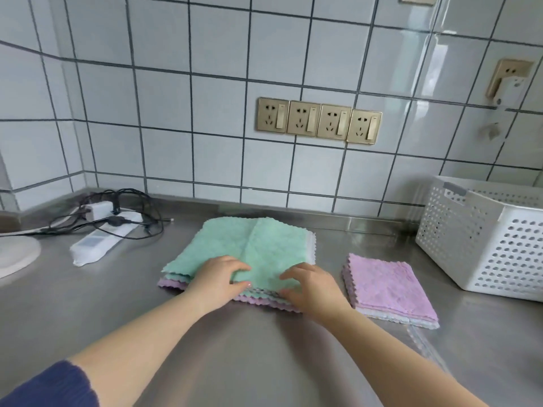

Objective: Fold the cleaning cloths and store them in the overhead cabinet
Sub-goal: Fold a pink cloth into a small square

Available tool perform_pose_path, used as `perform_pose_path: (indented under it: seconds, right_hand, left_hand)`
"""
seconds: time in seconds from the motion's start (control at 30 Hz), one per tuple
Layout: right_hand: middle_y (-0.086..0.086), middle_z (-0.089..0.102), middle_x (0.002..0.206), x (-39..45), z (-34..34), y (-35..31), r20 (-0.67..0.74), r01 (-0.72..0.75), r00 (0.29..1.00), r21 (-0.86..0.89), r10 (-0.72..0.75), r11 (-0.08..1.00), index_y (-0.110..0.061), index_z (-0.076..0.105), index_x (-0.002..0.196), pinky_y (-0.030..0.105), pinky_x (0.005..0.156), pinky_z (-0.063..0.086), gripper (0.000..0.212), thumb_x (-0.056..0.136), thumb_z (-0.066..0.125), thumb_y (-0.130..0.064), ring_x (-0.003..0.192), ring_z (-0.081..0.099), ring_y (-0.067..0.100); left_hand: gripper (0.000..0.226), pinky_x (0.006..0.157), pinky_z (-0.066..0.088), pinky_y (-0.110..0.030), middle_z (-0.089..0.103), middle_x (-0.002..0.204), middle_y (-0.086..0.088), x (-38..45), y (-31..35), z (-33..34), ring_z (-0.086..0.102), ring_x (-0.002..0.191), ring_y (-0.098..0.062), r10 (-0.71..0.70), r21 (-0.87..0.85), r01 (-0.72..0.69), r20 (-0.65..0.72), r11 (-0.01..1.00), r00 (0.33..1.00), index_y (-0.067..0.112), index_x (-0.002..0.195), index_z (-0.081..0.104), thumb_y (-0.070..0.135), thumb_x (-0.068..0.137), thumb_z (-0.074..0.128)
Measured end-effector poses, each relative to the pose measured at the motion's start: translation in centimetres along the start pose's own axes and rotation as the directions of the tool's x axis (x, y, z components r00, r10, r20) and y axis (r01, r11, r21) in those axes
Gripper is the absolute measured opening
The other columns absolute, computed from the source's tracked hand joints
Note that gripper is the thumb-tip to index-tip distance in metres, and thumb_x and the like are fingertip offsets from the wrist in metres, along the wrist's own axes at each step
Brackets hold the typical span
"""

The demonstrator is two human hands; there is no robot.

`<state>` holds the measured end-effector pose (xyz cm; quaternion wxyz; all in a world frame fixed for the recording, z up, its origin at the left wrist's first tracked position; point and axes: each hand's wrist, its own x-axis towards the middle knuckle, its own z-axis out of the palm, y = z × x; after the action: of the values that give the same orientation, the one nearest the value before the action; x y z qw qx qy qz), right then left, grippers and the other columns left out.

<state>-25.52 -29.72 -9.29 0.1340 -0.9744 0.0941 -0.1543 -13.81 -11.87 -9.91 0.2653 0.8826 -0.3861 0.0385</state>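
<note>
A stack of unfolded cleaning cloths lies in the middle of the steel counter, with a mint-green cloth (252, 245) on top and purple and white edges showing underneath. My left hand (219, 279) pinches the near edge of the green cloth. My right hand (311, 284) grips the same near edge a little to the right, fingers curled over it. To the right sits a folded pile of cloths (388, 286), purple on top, white at the bottom. The overhead cabinet is out of view.
A white perforated basket (482, 242) stands at the right against the tiled wall. At the back left lie a power strip with tangled black cables (117, 218) and a white remote (97, 245). A white round object (14, 254) sits at the far left. Wall sockets (318, 120) hang above.
</note>
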Motion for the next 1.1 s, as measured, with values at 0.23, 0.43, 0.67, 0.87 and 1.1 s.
perform_pose_path:
  seconds: [0.23, 0.43, 0.67, 0.87, 1.1]
  right_hand:
    - [-0.009, 0.062, 0.117, 0.2, 1.0, -0.9, 0.054, -0.020, 0.998, -0.031, 0.022, 0.999, -0.027, 0.066, 0.111, 0.027, 0.084, 0.046, 0.026, 0.090, 0.055, -0.039, 0.104, 0.059, 0.015]
    - [-0.003, 0.068, 0.101, 0.5, 0.7, -0.6, 0.050, -0.032, 0.998, -0.022, 0.033, 0.999, -0.019, 0.070, 0.096, 0.031, 0.079, 0.046, 0.023, 0.093, 0.052, -0.032, 0.095, 0.061, 0.019]
    - [-0.008, 0.069, 0.110, 0.7, 0.0, -0.3, 0.091, -0.016, 0.996, -0.002, 0.017, 1.000, -0.020, 0.071, 0.106, 0.011, 0.075, 0.038, 0.022, 0.091, 0.059, -0.027, 0.100, 0.062, 0.010]
    - [-0.003, 0.072, 0.101, 1.0, -0.1, -0.2, 0.052, -0.050, 0.997, -0.034, 0.052, 0.998, -0.018, 0.068, 0.106, 0.019, 0.068, 0.038, 0.024, 0.091, 0.050, -0.015, 0.093, 0.064, 0.017]
    - [0.004, 0.070, 0.104, 1.6, 0.6, -0.4, -0.002, -0.122, 0.992, -0.114, 0.122, 0.986, -0.021, 0.063, 0.111, 0.030, 0.071, 0.044, 0.031, 0.089, 0.044, -0.011, 0.096, 0.063, 0.027]
  left_hand:
    - [0.028, 0.097, 0.042, -0.025, 0.064, 0.119, 0.007, -0.8, -3.5, -1.5, 0.056, 0.112, -0.010, -0.074, -0.075, 0.075, 0.017, 0.994, 0.997, 0.026, 0.111, 0.068, 0.030, 0.083, 0.067]
    - [0.017, 0.092, 0.047, -0.026, 0.069, 0.110, 0.009, 0.1, -4.4, -1.5, 0.061, 0.104, -0.008, -0.144, -0.199, 0.140, -0.004, 0.970, 0.990, 0.022, 0.099, 0.073, 0.027, 0.087, 0.063]
    - [0.020, 0.085, 0.045, -0.018, 0.069, 0.113, 0.006, 0.9, -5.3, -2.1, 0.062, 0.100, -0.006, -0.125, -0.219, 0.136, 0.063, 0.966, 0.990, 0.019, 0.106, 0.072, 0.019, 0.090, 0.059]
    - [0.029, 0.096, 0.032, -0.012, 0.061, 0.125, 0.004, 0.2, -7.1, -3.0, 0.052, 0.118, -0.009, -0.014, -0.036, 0.017, 0.078, 0.999, 0.997, 0.018, 0.117, 0.065, 0.013, 0.089, 0.058]
    - [0.030, 0.095, 0.036, -0.020, 0.061, 0.126, -0.001, 0.0, -8.0, -4.4, 0.054, 0.118, -0.015, -0.018, 0.082, 0.016, 0.023, 0.996, 1.000, 0.014, 0.121, 0.063, 0.013, 0.095, 0.048]
